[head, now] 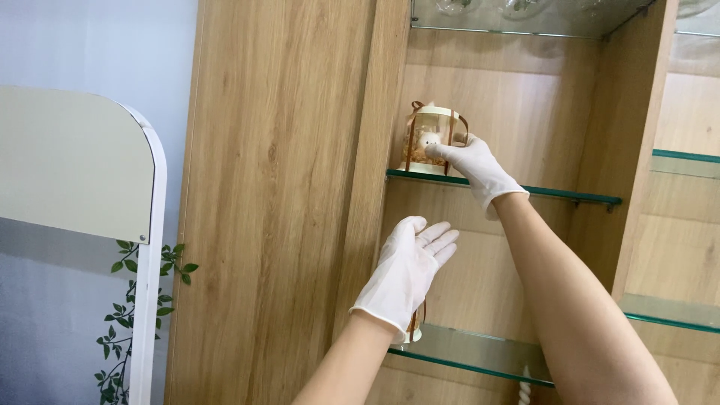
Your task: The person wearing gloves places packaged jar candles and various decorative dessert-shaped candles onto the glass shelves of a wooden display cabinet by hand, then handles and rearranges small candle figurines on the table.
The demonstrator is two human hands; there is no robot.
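Head view, and a small clear jar (429,140) with brown ribbon is being gripped by the right hand (474,166), white glove on, fingers wrapped round its lower front. The jar is being kept upright at the left end of a glass shelf (570,195), close against the wooden cabinet (285,195) side panel. Something pale and something golden are being shown inside it, too small to make out. Lower down, the left hand (409,274), also gloved, is being held open in the air, fingers spread and pointing up-right, nothing clasped in it. Behind its wrist, a second small item is being glimpsed on the lower shelf (480,352), mostly hidden. Off to the left, a white-framed board (82,165) and a leafy vine (131,315) are being seen against the wall.
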